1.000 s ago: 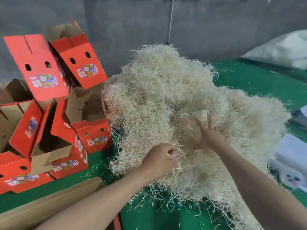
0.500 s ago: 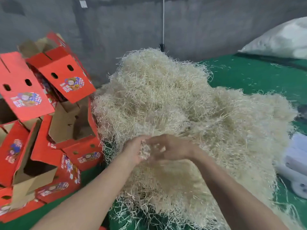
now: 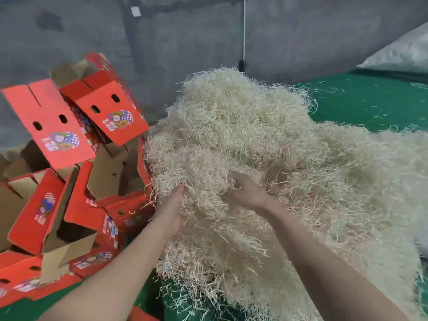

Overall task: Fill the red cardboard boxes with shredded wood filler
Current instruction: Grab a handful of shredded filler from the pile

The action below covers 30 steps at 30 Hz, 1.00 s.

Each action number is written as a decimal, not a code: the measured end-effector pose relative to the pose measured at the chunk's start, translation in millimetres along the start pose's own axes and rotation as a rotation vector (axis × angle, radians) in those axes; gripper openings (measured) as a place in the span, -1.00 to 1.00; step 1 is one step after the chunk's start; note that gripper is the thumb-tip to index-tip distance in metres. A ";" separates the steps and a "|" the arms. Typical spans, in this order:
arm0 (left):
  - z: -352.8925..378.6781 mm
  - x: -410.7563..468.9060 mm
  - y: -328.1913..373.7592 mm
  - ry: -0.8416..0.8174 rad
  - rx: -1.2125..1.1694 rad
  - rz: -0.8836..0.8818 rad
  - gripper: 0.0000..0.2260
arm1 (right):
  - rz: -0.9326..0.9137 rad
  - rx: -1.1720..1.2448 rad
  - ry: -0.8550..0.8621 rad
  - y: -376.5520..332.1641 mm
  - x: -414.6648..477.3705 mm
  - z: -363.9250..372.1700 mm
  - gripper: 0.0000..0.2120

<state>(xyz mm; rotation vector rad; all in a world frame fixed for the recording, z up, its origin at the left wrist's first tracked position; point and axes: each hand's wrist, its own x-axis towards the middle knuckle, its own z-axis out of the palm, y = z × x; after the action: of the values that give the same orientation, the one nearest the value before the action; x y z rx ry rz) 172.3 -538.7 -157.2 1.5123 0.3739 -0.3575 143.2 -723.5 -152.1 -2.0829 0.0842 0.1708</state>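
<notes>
Once together, hands (image 3: 170, 205) (image 3: 246, 193) apart in filler (image 3: 254, 135)

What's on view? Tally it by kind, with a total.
Red cardboard boxes: at least 5, jumbled heap
Pale shredded wood filler pile: 1
White sack: 1
Bare hands: 2, left hand and right hand
Total: at least 9

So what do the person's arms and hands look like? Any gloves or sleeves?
No sleeves show: the left arm and right arm are bare to the picture's edge. The left hand and right hand wear no gloves, and neither wrist has a watch or band. The fingers are partly hidden in filler, so rings cannot be ruled out.
</notes>
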 end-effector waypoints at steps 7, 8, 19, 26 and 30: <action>4.8 -1.7 4.0 -0.185 -0.168 -0.166 -0.61 | -0.394 -0.470 -0.150 -27.0 -22.7 47.7 -0.85; 3.0 1.8 2.6 -0.146 -0.184 -0.161 -0.67 | -0.377 -0.438 -0.218 -26.8 -21.0 40.2 -0.81; -25.2 -5.9 40.2 -0.207 -0.255 0.136 -0.83 | 0.118 -0.249 0.110 45.6 1.8 37.1 -0.61; -54.0 -9.4 47.8 -0.259 -0.163 0.222 -0.71 | 0.148 -0.606 0.104 44.5 -2.6 -18.2 -0.30; -43.9 0.4 38.3 -0.219 -0.082 0.196 -0.54 | -0.240 -0.271 -0.121 -26.4 -3.1 -23.6 0.20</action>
<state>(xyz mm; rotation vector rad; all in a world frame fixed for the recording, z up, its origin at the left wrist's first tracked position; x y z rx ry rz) 189.3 -493.7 -124.3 1.3998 0.0660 -0.3444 145.6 -730.9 -117.5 -2.3253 -0.2757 0.1675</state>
